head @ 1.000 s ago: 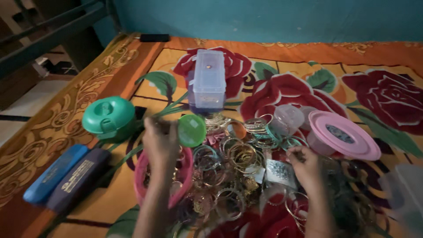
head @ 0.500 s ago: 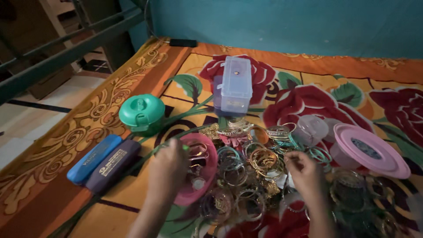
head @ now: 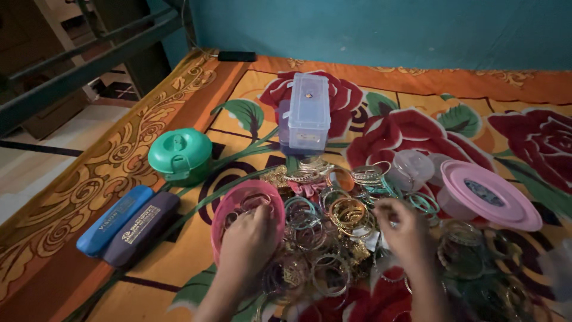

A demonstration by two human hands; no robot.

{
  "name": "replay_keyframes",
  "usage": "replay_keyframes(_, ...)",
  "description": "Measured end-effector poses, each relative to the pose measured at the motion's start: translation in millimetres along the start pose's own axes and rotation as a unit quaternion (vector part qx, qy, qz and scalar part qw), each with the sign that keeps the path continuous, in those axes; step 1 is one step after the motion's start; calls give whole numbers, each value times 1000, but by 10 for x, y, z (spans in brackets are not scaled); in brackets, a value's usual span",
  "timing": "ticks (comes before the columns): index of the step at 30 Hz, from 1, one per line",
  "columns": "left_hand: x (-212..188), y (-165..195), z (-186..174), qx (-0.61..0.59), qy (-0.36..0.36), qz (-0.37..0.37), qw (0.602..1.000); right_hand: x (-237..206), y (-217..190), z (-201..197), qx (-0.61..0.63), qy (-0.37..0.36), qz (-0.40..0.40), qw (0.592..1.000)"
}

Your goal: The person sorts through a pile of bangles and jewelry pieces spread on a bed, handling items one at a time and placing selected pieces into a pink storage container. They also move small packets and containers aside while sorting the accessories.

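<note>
hands sort through a heap of bangles on a flowered sheet

a person's left hand (head: 249, 241) rests on the near rim of a round pink tub (head: 247, 210) that lies open side up on an orange rose-print sheet (head: 179, 128). the fingers curl down over the edge and seem to reach among a few bangles inside; whether they grip anything cannot be told. the right hand (head: 407, 231) hovers over a loose pile of bangles (head: 333, 232) in the middle of the sheet, fingertips drawn together as if pinching something small, though what it holds is hidden. the tub sits just left of the pile, probably so rings can pass across in one short reach. it has no long axis to speak of, and its mouth faces upward. beyond the pile a clear lidded box (head: 308, 118) lies with its length running away from the person. a green round container (head: 179, 154) and two long cases (head: 128, 225) lie to the left, a pink-lidded bowl (head: 487, 194) to the right.
</note>
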State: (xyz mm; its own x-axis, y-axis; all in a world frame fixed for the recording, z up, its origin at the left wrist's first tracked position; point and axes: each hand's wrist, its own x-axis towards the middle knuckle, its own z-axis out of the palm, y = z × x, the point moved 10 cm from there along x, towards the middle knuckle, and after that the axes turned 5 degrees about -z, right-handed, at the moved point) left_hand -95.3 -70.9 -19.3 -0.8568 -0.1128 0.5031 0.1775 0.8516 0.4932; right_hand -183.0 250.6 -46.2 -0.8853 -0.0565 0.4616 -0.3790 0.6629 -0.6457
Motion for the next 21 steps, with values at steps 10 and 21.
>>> replay_keyframes(10, 228, 427, 857, -80, -84, -60, 991, -66, -479, 463, -114, -142, -159, 970)
replay_keyframes(21, 14, 317, 1126, -29, -62, -64, 996, 15, -67, -87, -101, 0, -22, 995)
